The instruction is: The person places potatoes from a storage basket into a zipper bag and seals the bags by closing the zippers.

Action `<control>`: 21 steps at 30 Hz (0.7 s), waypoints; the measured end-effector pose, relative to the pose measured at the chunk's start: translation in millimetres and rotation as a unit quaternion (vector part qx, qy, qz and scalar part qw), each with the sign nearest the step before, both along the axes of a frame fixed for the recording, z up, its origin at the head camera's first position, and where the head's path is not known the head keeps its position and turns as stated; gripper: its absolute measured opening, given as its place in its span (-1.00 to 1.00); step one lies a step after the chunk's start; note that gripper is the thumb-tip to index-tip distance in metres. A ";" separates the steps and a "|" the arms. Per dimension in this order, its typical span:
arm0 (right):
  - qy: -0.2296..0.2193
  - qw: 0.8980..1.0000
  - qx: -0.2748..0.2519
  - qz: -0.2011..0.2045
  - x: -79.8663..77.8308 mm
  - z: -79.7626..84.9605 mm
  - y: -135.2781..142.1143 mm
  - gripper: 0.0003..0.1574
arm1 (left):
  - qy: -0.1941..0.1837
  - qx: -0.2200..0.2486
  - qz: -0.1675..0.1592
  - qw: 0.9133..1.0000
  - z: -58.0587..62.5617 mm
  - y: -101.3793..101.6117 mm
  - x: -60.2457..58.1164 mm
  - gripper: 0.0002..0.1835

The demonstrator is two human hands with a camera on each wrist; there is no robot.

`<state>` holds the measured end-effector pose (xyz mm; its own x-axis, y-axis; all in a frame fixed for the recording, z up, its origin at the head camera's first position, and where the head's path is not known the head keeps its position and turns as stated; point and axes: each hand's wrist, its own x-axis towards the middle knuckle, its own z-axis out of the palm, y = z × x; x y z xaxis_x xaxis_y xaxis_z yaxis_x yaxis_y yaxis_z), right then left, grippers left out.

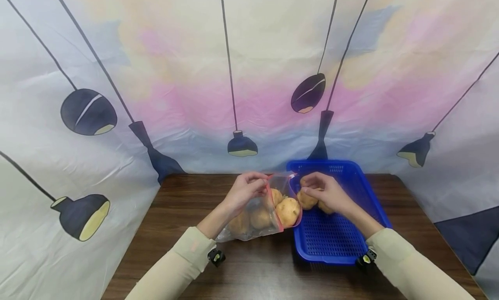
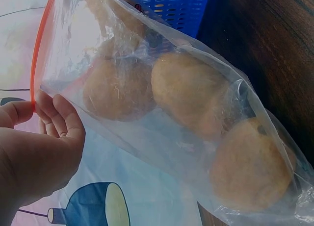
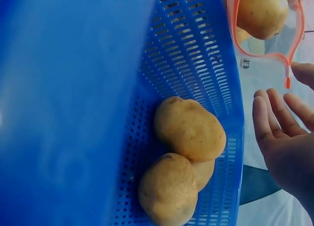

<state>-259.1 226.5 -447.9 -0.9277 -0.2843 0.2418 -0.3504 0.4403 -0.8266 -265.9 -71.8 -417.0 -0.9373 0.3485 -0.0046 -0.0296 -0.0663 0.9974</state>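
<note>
No words, numbers or brand names can be read. On the clear plastic bag with a red zip rim (image 2: 162, 124), the right-wrist view shows a small dark printed mark, roughly square (image 3: 245, 63), just beside the end of the zip; it is too small and coarse to make out as a letter, sign or logo. In the left-wrist view, a dark reddish curved mark (image 2: 139, 8) shows near the bag's upper edge, where the blue perforated plastic basket (image 2: 184, 12) stands behind it; its shape is illegible, and whether it is print on the bag cannot be told.
</note>
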 end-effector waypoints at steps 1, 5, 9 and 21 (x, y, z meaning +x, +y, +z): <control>-0.005 1.000 -0.003 0.004 0.9 0.4 -1.4 -0.61 | 0.000 0.002 0.000 1.000 0.2 0.2 0.0 -0.64; -0.020 1.000 0.003 0.020 5.5 -0.7 -6.6 -0.73 | -0.002 0.006 0.000 1.000 -0.3 0.5 -1.0 -0.64; -0.046 0.997 -0.009 0.066 9.9 -5.2 -11.4 -0.83 | -0.003 0.008 0.000 1.000 -1.7 0.2 -2.3 -0.64; -0.115 0.992 -0.029 0.043 18.8 -12.9 -24.6 -0.87 | -0.001 0.004 0.000 1.000 -1.9 -3.1 -1.0 -0.67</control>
